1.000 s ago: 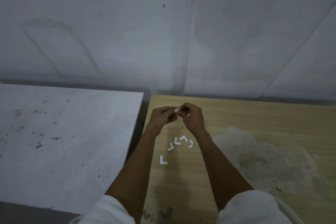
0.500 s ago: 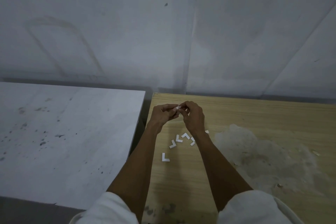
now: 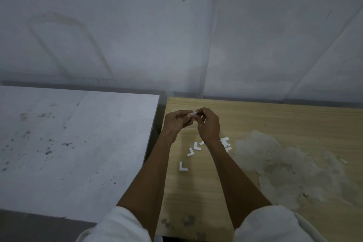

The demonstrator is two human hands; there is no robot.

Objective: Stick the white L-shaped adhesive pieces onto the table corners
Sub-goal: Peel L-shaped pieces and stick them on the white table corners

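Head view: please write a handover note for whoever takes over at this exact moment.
Left hand and right hand: both pinch one small white piece above the wooden table.
Loose L-shaped pieces: at least five lie on the wooden table by the wrists.
Done: no piece visibly stuck on any corner in view.
To do: stick the held piece, then the loose ones.

No text, label, brand, number or sign can be read. The white piece (image 3: 194, 113) pinched between the left hand (image 3: 176, 122) and the right hand (image 3: 209, 125) is plain; so are the L-shaped pieces (image 3: 183, 166) just below the hands; the grey table (image 3: 78, 143) to their left bears only dark specks.
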